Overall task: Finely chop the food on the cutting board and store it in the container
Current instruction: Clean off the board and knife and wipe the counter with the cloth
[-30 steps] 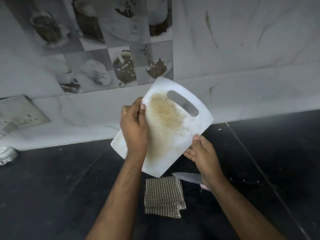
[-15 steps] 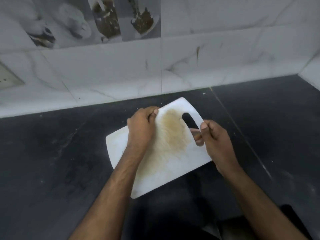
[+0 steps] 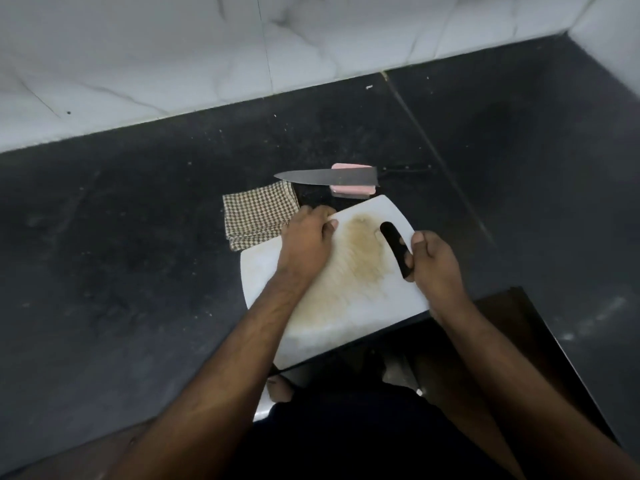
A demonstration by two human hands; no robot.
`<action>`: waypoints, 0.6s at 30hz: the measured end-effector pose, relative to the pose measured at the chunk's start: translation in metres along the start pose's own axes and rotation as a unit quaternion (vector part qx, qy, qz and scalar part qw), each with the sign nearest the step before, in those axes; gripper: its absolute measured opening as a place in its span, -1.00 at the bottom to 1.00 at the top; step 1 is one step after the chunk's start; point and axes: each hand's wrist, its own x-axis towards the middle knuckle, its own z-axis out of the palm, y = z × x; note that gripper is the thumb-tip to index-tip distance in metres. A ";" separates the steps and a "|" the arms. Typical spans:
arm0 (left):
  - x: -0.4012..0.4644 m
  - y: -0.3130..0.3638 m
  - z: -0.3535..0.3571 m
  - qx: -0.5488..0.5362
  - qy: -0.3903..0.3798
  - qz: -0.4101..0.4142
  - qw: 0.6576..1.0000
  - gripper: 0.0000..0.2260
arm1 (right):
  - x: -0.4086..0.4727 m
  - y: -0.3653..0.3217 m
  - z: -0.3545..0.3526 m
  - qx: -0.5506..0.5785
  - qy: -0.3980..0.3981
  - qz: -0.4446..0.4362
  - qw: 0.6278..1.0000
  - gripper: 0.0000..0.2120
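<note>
I am looking at a home kitchen. A dark stone counter point(image 3: 138, 237) is running along under a wall of white marbled tiles point(image 3: 173, 57), and the two are meeting in a corner at the far right. Crumbs and pale smears are showing on the stone. A white plastic board point(image 3: 363, 296), stained brown in the middle, is lying at the counter's near edge. Beyond it a chef's knife point(image 3: 325, 177) is resting across a pink block point(image 3: 353, 190), and a folded checked cloth point(image 3: 258, 218) is sitting just beside the board's far left corner.
</note>
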 end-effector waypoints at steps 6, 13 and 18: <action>-0.008 0.018 0.031 0.045 -0.035 -0.023 0.998 -0.65 | 0.013 0.027 -0.017 0.008 -0.022 0.023 0.999 -0.71; -0.006 0.029 0.051 0.098 -0.019 -0.050 0.994 -0.58 | 0.031 0.042 -0.021 0.003 -0.028 0.011 1.000 -0.75; -0.014 0.032 0.065 0.111 -0.019 -0.065 0.992 -0.51 | 0.047 0.057 -0.024 -0.117 -0.017 -0.081 0.990 -0.74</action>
